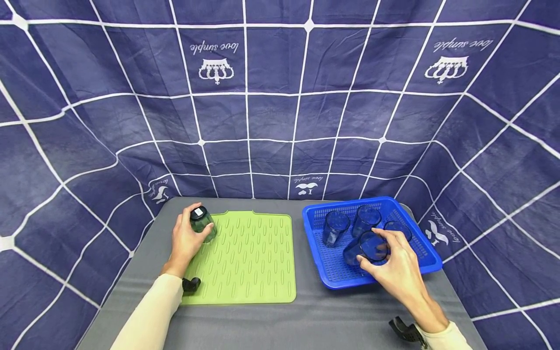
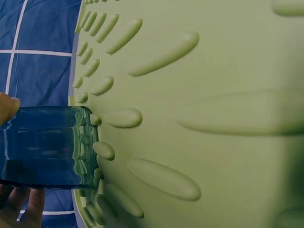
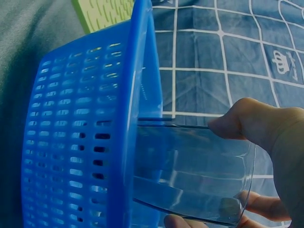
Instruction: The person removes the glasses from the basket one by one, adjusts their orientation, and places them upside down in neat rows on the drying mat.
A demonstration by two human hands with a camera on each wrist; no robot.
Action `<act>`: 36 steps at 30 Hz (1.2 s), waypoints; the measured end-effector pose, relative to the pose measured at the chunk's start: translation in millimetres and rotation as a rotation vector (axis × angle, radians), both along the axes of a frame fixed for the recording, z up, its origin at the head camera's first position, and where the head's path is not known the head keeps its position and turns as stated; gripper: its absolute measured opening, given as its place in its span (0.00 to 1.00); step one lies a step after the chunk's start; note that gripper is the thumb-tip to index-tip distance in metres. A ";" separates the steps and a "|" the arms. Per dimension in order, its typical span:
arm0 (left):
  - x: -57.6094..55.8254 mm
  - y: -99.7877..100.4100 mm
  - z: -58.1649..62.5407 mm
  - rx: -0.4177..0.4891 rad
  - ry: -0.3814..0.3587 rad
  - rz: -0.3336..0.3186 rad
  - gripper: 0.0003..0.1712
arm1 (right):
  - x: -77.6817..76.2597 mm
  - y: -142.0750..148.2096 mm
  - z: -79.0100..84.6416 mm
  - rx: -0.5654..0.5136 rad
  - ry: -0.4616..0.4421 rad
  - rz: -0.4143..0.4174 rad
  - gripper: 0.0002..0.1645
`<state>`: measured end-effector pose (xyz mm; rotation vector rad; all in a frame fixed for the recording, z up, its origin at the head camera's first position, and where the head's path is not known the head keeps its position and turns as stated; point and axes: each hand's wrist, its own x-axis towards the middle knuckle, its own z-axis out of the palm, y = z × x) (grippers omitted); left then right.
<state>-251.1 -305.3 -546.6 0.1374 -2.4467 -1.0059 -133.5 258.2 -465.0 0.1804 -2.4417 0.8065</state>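
While wide-curled left grip [image 1: 186, 240] clasps glass [image 1: 200, 222] near top, right grip [image 1: 399, 268] likewise clasps tumbler [image 1: 372, 246].

L glass [image 2: 45, 147] (L wrist cam) partly out of frame, L edge

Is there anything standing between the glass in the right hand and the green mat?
Yes, the left side of the blue basket stands between the glass and the mat. Nothing else visible does.
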 end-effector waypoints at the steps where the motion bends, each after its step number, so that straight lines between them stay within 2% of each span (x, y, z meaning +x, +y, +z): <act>1: 0.3 -0.1 -0.4 -0.002 0.002 0.002 0.47 | 0.4 -0.4 0.7 -0.004 -0.003 0.003 0.50; 13: 2.6 -0.3 -3.5 -0.002 -0.006 0.001 0.47 | 4.0 -6.4 12.3 -0.045 -0.028 0.041 0.50; 23: 3.3 1.5 -0.9 -0.005 -0.022 0.000 0.47 | 4.8 -13.6 22.1 -0.064 -0.026 0.057 0.50; 36: 1.4 -0.5 -4.6 -0.014 0.000 0.009 0.47 | 3.0 -28.8 33.4 -0.100 -0.019 0.102 0.49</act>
